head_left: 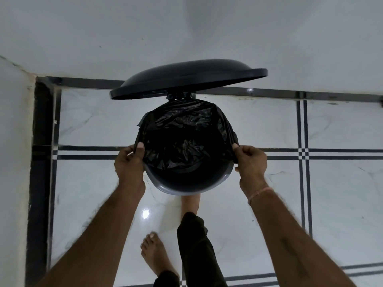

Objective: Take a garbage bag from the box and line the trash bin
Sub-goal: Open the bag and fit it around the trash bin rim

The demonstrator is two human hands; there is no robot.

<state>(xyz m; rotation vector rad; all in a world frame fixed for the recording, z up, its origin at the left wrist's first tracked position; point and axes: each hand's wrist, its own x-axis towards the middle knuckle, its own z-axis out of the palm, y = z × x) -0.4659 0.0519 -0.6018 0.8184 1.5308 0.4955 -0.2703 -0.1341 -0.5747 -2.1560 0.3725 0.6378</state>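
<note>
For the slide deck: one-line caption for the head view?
Both hands, left hand and right hand, stretch a black bag over the open bin's rim.

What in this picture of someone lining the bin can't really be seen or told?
All from the head view:
- Bin body and pedal: hidden below its own rim and the garbage bag.
- Right foot: toes hidden under the bin.
- Bag's depth inside: too dark to tell.
- Garbage bag box: not in view.
- Left hand and right hand: fingers partly hidden behind the bag's edge.
- Lid underside: turned away.
</note>
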